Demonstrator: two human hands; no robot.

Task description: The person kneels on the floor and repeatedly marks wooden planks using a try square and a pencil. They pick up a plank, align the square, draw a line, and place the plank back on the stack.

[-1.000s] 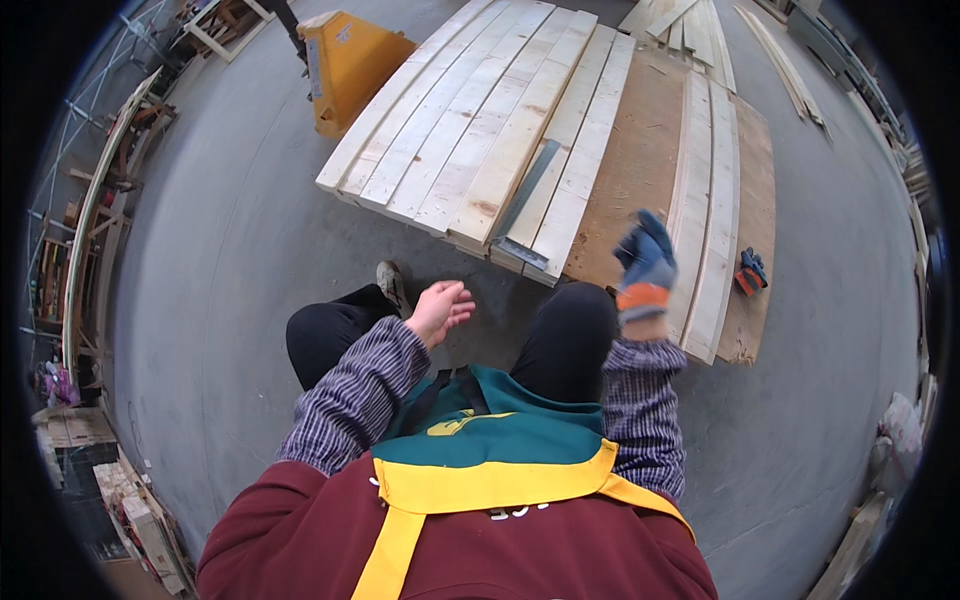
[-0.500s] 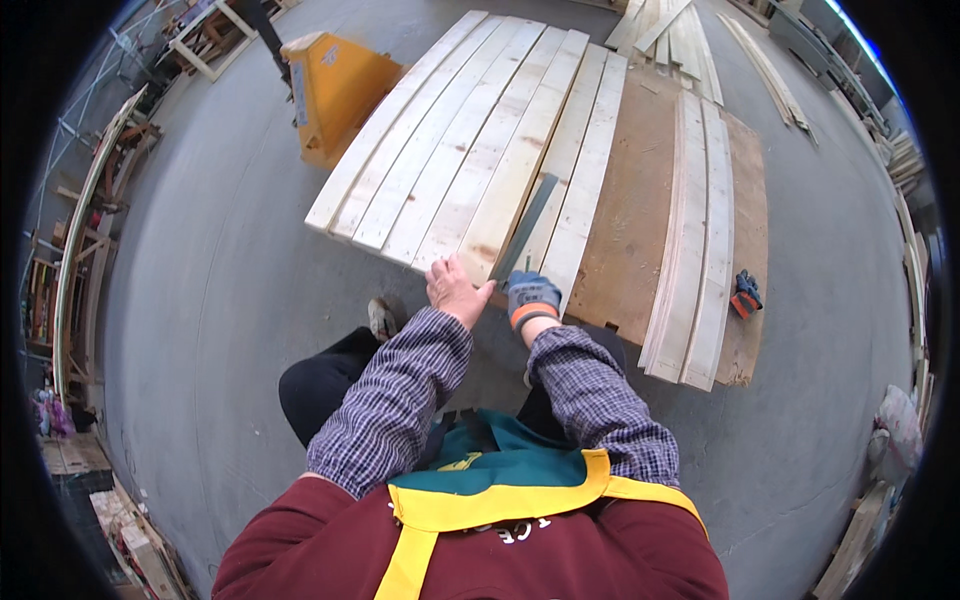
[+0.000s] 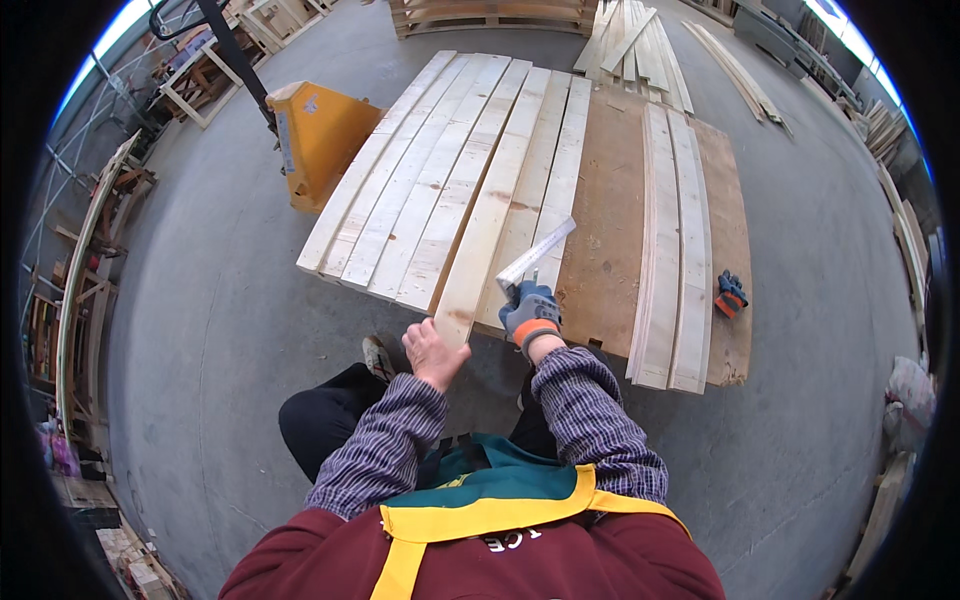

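Note:
My bare left hand (image 3: pixel 436 356) grips the near end of a pale plank (image 3: pixel 488 225). This plank sticks out toward me past its neighbours, with a dark gap along its left side. In my right hand (image 3: pixel 532 312), which wears a blue-grey glove with an orange cuff, is a flat metal ruler (image 3: pixel 540 250) held at a slant above the boards. A small thin upright piece shows by the gloved fingers, too small to name. Several more planks (image 3: pixel 420 190) lie side by side to the left, on a brown board (image 3: pixel 600 200).
On the brown board's right side rest narrow stacked planks (image 3: pixel 690 270) and a blue-and-orange glove (image 3: pixel 731 294). A yellow pallet jack (image 3: pixel 320 140) stands at the far left. Loose boards (image 3: pixel 640 50) lie beyond, and timber racks (image 3: pixel 95 270) line the left wall.
The plank under my left hand has come toward me, and the gap has opened on its left. My right hand has lifted and turned the ruler, which was lying along the plank.

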